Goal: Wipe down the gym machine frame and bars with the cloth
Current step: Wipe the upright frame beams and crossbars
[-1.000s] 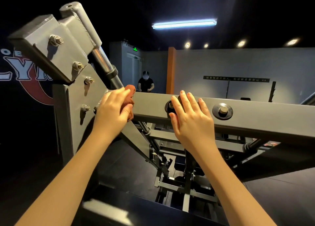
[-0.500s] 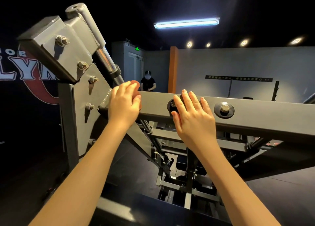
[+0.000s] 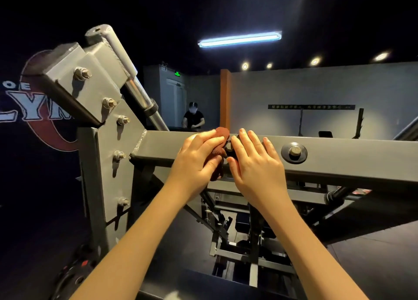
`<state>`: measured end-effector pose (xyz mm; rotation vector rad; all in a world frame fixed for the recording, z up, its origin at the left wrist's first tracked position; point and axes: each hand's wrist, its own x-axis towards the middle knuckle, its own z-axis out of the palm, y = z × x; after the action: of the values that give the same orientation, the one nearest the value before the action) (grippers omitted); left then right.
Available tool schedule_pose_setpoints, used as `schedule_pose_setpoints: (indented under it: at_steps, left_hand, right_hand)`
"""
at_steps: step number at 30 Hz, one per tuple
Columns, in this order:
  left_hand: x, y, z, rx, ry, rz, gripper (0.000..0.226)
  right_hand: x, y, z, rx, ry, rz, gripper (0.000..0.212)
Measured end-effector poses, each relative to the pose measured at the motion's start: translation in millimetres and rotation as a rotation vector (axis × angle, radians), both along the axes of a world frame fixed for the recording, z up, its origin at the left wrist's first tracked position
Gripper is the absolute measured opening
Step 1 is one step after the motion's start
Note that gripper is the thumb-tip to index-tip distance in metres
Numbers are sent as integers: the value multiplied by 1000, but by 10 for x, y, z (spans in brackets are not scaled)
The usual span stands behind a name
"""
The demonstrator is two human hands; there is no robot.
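Our L hand (image 3: 198, 157) curls round the bunched rust-brown cloth (image 3: 221, 133), pressing it on the matte grey box beam (image 3: 352, 158) just L of the bolt (image 3: 229, 150). R hand (image 3: 256, 164) lies flat, fingers (image 3: 247, 141) straight, holding nothing, just R of that bolt. Beam runs L–R, so we'd prob. stroke R past the bolt, R hand blocking.

Cloth (image 3: 218, 151) on beam (image 3: 339, 161), left of bolt (image 3: 294, 151)
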<state>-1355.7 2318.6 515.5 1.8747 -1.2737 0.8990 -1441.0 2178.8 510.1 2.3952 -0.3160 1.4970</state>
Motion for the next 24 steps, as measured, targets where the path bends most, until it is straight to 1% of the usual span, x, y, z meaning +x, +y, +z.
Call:
schedule_pose_setpoints:
  at_steps: [1,4,6,9,11,13,15,18,20,22,24]
  left_hand:
    - [85,43,71,5,22,16,46]
    - [218,54,197,-95,107,137,47]
    - [68,-51,93,-109,63,156,46]
    - [17,-39,-31,-21,-39,106,46]
    - [128,7,83,-28,3,165,48]
    - [162,16,138,-95,83,220,48]
    - [54,0,64,-126,75,222,45]
    - [-49,101,-93,-83,9,199,43]
    - [-65,185,-98,-65,4,201,42]
    - [-117,240,-118,-62,10,195,42]
    - [-229,318,-216,-79,37,153,41]
  right_hand:
    - [-3,1,-4,3,2,-3,57]
    - [-7,8,0,15,18,-12,58]
    - [-6,14,1,14,18,-14,58]
    - [-2,12,-5,5,14,-12,57]
    - [-8,2,-6,2,24,-10,58]
    - [-15,6,2,9,29,-10,58]
    - [-17,15,2,25,31,-5,57]
    - [-21,37,-17,60,41,11,56]
    - [-48,52,-16,96,60,39,53]
    - [-93,77,-27,128,54,91,51]
    - [-185,141,-112,161,1,175,45]
